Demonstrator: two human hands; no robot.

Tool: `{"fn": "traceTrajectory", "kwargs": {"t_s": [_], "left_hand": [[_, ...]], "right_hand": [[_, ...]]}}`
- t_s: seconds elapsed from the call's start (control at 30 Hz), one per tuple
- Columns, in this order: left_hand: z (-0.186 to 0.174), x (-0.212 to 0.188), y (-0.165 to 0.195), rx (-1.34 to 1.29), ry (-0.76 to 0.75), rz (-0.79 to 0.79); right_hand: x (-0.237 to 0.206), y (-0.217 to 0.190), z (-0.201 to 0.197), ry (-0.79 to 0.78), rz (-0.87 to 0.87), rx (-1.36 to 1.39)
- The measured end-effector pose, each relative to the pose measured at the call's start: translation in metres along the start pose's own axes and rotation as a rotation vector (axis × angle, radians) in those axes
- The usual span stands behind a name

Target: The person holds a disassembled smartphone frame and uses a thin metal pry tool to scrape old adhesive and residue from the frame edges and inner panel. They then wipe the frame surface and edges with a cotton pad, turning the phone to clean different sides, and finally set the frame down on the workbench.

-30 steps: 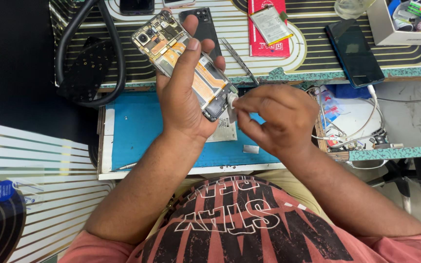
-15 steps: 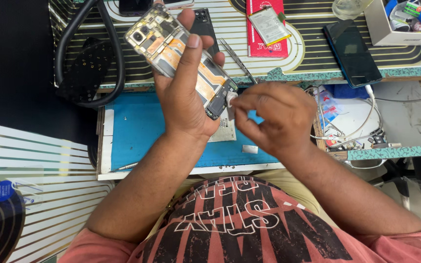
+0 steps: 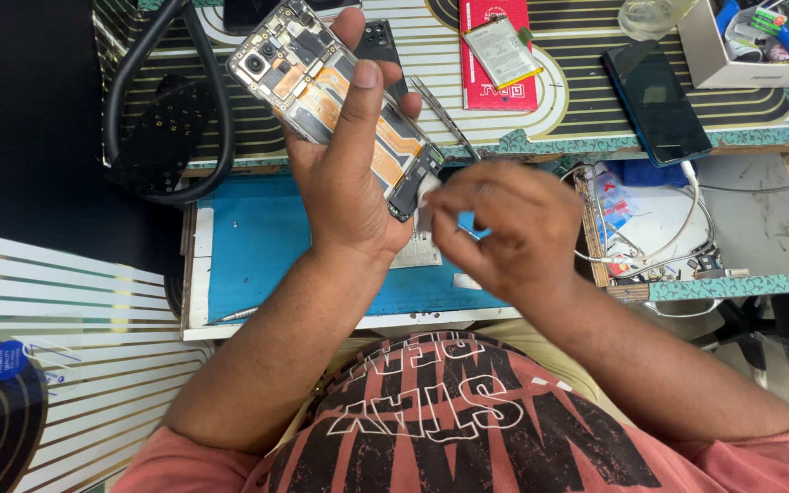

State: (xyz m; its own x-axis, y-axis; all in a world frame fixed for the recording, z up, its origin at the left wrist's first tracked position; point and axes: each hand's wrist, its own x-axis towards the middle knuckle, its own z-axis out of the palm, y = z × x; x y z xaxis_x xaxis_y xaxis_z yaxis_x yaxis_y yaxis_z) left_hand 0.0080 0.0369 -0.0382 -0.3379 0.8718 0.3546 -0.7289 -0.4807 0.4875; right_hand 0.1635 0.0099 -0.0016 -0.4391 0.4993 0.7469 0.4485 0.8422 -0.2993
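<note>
Opened phone (image 3: 335,100) in my left hand (image 3: 344,183), upper centre of frame, lifted over blue mat (image 3: 257,242), open back turned up toward my eyes, so lower end is easy to reach. Left fingers wrapped around both long edges, thumb lying across board. My right hand (image 3: 499,228) at centre, fingertips pinched narrow on small white piece (image 3: 426,196), touching phone's bottom end. Tweezers (image 3: 445,117) lie on striped table (image 3: 577,100) behind
</note>
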Motion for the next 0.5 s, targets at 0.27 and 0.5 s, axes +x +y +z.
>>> {"fn": "traceTrajectory", "kwargs": {"t_s": [0.27,0.5], "left_hand": [[-0.0001,0.0018,0.0009,-0.005,-0.006,0.007],[-0.0023,0.0034,0.0003,0.018,-0.043,0.022]], "right_hand": [[-0.0019,-0.0002,0.0021,-0.017,0.092,0.077],[-0.0043,0.0024,0.0012,-0.043,0.123,0.105]]}}
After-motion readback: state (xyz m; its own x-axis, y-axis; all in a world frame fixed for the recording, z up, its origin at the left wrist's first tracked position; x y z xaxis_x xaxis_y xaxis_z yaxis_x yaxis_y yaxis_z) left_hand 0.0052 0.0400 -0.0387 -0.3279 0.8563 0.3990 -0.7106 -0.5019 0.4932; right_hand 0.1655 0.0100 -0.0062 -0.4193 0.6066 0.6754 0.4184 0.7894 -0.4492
